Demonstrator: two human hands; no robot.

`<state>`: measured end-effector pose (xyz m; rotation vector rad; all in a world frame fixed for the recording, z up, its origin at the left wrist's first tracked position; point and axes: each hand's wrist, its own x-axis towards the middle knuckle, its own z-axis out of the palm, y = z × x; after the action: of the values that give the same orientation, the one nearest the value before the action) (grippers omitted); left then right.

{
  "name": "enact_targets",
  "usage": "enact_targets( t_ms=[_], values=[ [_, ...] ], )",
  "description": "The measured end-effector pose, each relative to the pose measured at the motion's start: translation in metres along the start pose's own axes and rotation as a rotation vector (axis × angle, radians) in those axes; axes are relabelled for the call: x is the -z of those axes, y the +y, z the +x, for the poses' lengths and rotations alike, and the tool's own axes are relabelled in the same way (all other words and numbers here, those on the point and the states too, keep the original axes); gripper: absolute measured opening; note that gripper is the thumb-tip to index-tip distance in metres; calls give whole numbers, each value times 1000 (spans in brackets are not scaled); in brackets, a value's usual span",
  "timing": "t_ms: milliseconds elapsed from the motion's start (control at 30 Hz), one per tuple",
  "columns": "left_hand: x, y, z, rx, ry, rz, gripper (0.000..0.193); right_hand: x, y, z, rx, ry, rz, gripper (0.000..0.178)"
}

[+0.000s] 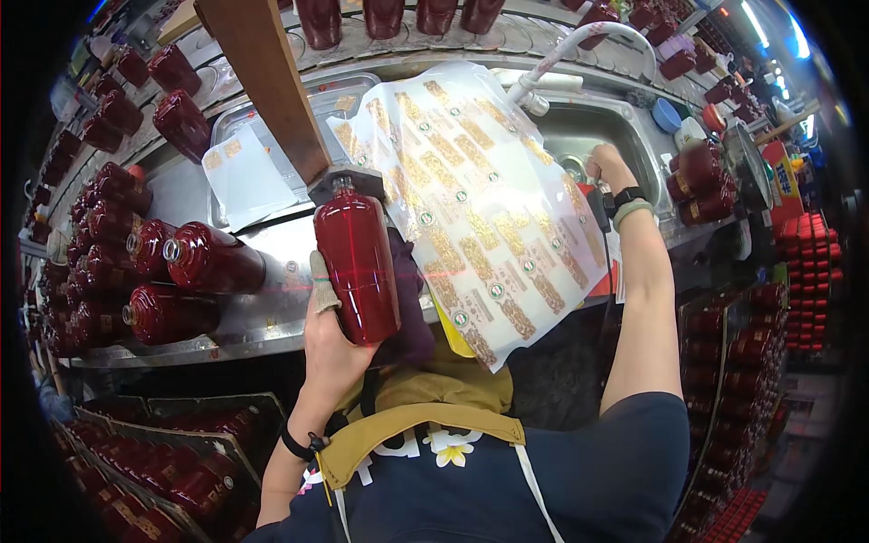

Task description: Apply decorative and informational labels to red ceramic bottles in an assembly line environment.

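Note:
My left hand (337, 355) is wrapped round the body of a dark red glossy bottle (358, 271), with a pale cover on one of its fingers. The bottle's clear neck points away from me, touching or close under a dark block (347, 182) at the foot of a wooden post. Over the sink's near side reaches my right hand (608, 166), its fingers curled closed; whatever they hold, if anything, is hidden. Between my arms lies a large translucent sheet of gold-patterned decals (484, 217). A thin red light line crosses the bottle.
A metal sink (638, 136) with a curved faucet (588, 34) sits at the right. Several red bottles (213, 258) lie at the left. A metal tray (339, 90) holds a cut decal piece (244, 181). The wooden post (262, 72) slants overhead. Bottles line the conveyor (362, 50) behind.

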<state>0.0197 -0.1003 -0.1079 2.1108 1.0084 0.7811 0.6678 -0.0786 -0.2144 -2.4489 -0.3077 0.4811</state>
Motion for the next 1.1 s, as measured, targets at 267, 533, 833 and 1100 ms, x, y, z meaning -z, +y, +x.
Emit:
enact_targets(
  t_ms=[267, 533, 833, 1100],
  values=[
    [0, -1, -12, 97, 60, -93, 113, -26, -80, -119, 463, -400, -280, 49],
    [-2, 1, -7, 126, 81, -168, 116, 16, -74, -132, 778, 223, -168, 25],
    [-5, -12, -26, -141, 206, 79, 104, 49, -129, -283, 1231, -59, 191, 17],
    [3, -14, -25, -136, 170, 73, 104, 38, -138, -391, 1459, -226, 75, 57]
  ],
)
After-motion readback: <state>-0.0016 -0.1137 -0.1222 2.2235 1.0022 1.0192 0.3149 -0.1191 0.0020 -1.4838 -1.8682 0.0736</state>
